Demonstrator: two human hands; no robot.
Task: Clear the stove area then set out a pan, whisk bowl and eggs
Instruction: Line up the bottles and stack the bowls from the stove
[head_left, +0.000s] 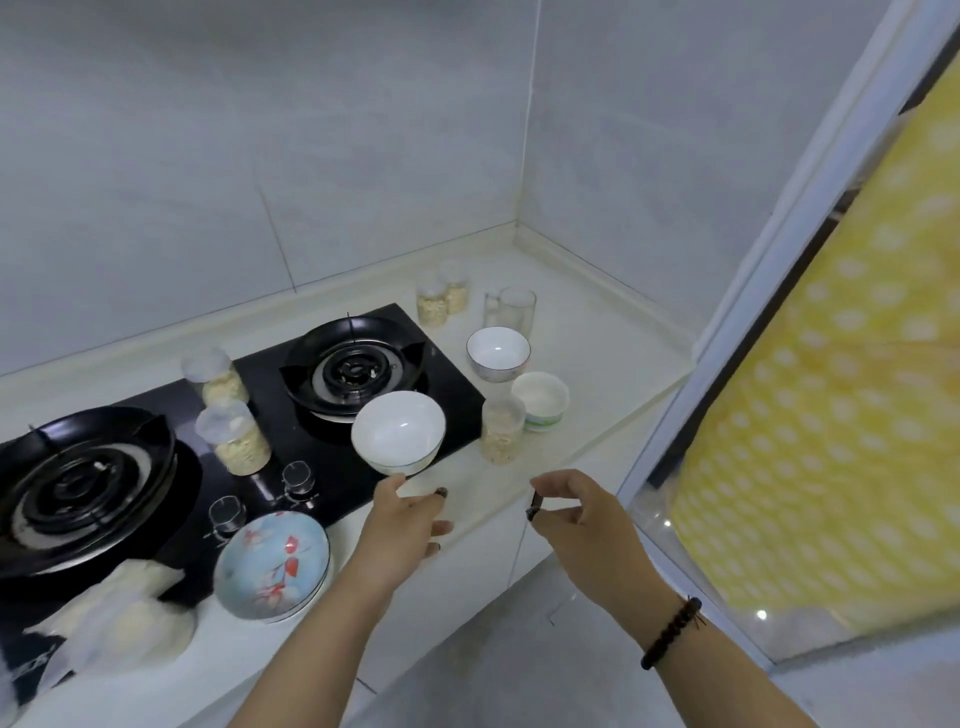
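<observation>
A white bowl (399, 439) stands on the front right corner of the black gas stove (457, 400). My left hand (408, 519) is just below it with fingers spread; the thumb tip touches the bowl's base. My right hand (571, 506) hovers over the counter edge to the right, fingers loosely curled, holding nothing. Two lidded jars of pale grains (234, 436) stand on the stove between the left burner (78, 478) and the right burner (353, 369). A blue floral plate (272, 564) lies at the stove's front edge. No pan, whisk or eggs are in view.
On the counter right of the stove stand another grain jar (501, 428), a dark-rimmed white bowl (497, 353), a small green-striped bowl (540, 400), two glasses (517, 309) and two jars (441, 301) at the back. A plastic bag (114, 618) lies front left. A yellow dotted curtain (831, 389) hangs on the right.
</observation>
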